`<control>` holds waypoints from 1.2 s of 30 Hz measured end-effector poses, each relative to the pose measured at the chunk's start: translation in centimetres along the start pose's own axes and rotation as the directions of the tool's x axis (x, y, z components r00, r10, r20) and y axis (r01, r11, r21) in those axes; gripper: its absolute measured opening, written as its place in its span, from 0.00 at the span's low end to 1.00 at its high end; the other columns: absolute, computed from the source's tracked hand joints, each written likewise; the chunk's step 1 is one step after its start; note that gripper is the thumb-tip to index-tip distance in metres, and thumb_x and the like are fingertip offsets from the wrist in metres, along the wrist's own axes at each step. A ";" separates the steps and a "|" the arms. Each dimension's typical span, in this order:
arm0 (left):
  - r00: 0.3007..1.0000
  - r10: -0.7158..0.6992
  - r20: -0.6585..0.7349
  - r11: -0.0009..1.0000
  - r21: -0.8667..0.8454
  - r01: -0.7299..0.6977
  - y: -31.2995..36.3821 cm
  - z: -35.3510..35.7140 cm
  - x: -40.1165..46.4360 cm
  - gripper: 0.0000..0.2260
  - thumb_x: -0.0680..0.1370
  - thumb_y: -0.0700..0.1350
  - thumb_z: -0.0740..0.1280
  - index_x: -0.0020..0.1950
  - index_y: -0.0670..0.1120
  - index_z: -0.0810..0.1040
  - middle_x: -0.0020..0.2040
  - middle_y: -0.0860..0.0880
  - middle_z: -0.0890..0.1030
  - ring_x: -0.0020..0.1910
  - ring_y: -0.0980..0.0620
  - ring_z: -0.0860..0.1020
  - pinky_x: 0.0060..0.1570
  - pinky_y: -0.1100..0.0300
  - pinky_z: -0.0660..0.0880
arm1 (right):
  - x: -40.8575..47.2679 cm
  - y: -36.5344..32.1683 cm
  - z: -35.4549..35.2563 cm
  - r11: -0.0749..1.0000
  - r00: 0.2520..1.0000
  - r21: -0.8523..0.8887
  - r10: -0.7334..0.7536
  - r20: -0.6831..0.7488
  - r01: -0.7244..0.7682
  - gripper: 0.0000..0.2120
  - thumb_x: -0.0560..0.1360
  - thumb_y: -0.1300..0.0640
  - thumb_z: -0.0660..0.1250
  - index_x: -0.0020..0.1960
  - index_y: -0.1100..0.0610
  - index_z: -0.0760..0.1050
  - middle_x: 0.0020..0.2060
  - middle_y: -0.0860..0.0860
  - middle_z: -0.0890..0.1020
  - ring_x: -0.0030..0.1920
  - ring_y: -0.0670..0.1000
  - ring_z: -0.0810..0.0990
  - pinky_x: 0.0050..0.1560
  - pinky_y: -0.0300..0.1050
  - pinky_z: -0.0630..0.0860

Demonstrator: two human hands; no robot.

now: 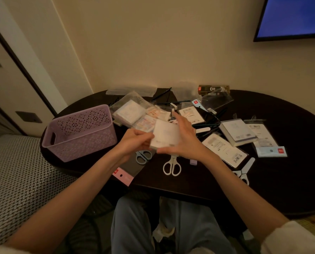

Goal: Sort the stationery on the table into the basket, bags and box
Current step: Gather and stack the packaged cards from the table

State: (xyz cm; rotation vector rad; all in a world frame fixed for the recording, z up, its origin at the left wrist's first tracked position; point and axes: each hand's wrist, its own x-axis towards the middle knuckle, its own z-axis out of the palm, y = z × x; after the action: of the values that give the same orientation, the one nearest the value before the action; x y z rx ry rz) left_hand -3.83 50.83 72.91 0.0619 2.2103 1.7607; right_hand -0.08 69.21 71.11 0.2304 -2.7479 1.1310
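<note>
Above the middle of the dark round table [274, 180] I hold a white pad of notes [165, 134] with both hands. My left hand [136, 142] grips its left edge, and my right hand [185, 138] wraps its right side and bottom. A lilac perforated basket [79, 132] stands at the left, apparently with nothing in it. Clear bags with note pads [132, 110] lie behind my hands. A gold box [214, 88] sits at the back. White scissors [172, 166] and grey scissors [143, 156] lie under my hands.
More packets [224, 149], a boxed pad [237, 132], dark pens [208, 125] and a third pair of scissors [244, 173] cover the right half. A pink-edged bag [125, 174] hangs over the near edge. A patterned seat [21, 173] is at the left, a screen [292, 17] on the wall.
</note>
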 end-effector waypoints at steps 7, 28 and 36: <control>0.995 0.018 0.093 1.000 -0.023 -0.016 0.2 -0.6 -0.1 0.05 0.77 0.39 0.68 0.44 0.39 0.82 0.39 0.46 0.84 0.37 0.55 0.82 0.38 0.63 0.79 | 0.7 1.5 -1.6 0.657 0.888 0.600 0.373 0.268 -0.457 0.19 0.77 0.58 0.66 0.66 0.61 0.72 0.56 0.53 0.81 0.56 0.51 0.80 0.57 0.49 0.77; 0.764 0.637 -0.097 0.560 0.740 -0.373 -1.8 -3.3 4.5 0.07 0.75 0.42 0.71 0.47 0.45 0.73 0.36 0.52 0.75 0.33 0.58 0.73 0.35 0.59 0.72 | 7.8 1.2 4.7 0.626 0.772 0.690 0.617 -0.153 -0.363 0.11 0.74 0.57 0.70 0.52 0.63 0.77 0.50 0.58 0.82 0.52 0.54 0.82 0.52 0.55 0.80; 0.764 0.644 -0.042 0.504 0.775 -0.382 -2.2 -3.9 5.3 0.11 0.72 0.43 0.73 0.48 0.47 0.71 0.39 0.52 0.75 0.35 0.58 0.73 0.34 0.62 0.71 | 10.5 1.1 6.5 0.593 0.777 0.679 0.628 -0.053 -0.433 0.17 0.75 0.58 0.69 0.61 0.64 0.73 0.57 0.57 0.79 0.58 0.55 0.78 0.55 0.54 0.79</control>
State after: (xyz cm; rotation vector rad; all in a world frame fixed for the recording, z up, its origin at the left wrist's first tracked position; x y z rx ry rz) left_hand -9.53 47.79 70.44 0.7597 3.2995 0.9612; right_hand -11.16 64.51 68.02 -0.7145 -2.0946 2.0448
